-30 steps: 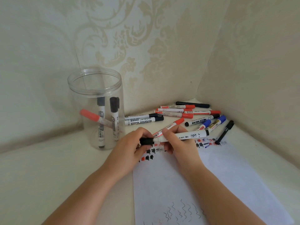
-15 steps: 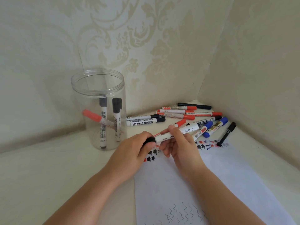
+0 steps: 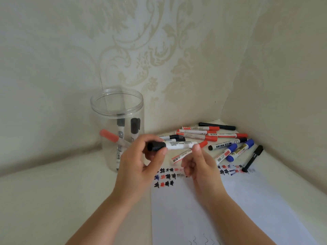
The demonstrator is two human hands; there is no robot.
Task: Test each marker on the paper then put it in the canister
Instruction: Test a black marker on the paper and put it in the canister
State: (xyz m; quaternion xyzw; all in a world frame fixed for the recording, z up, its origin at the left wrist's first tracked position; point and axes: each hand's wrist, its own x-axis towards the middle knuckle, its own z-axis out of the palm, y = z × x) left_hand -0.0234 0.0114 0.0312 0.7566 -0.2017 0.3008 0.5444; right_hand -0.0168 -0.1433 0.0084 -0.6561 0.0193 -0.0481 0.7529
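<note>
**Black-capped marker held above the paper**

The left hand (image 3: 141,161) grips the black cap of a white whiteboard marker (image 3: 174,145); the right hand (image 3: 200,163) pinches its other end. It lies level above the marked paper (image 3: 203,209), near the clear canister (image 3: 117,128).

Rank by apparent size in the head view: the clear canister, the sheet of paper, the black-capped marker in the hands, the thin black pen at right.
1. sheet of paper
2. clear canister
3. black-capped marker
4. thin black pen

Marker versus pen is unsure: the marker is nearer the camera and partly covered by fingers.
</note>
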